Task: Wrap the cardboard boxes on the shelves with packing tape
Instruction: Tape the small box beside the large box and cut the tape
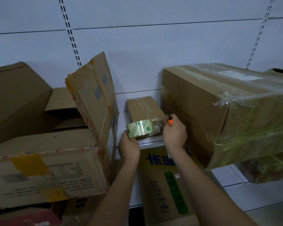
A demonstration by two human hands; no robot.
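Small cardboard box (pixel 145 110) sits on the white shelf (pixel 147 141), toward its front edge; it is the landmark here. Tape roll (pixel 140 128) is held just in front of the small box's near face, at its left. A clear strip of tape (pixel 159 123) runs from the roll rightward across that face.

Left hand (pixel 129 148) grips the roll from below, fingers curled onto its lower rim. Right hand (pixel 174 132), at the small box's front right corner, is closed around an orange-handled cutter (pixel 170 120), dark blade pointing up by the strip. Whether the blade touches the tape, can't tell.

Risks, judged from this:
- Blade is close to the right thumb and to the box face; a slip could nick skin or slash cardboard.
- Slack strip could fold onto itself or snap back to the roll once cut, losing the free end.
- Small box is near the shelf lip; pulling the roll outward could drag it off.
- If the strip isn't pressed down first, the end may lift.

Right of the small box: large film-wrapped box (pixel 219 111), touching or nearly so, overhanging the shelf. Left of it: tall leaning box (pixel 95 98), then a stack of worn boxes (pixel 44 168). Below it: printed box (pixel 163 185) with blue and green lettering.
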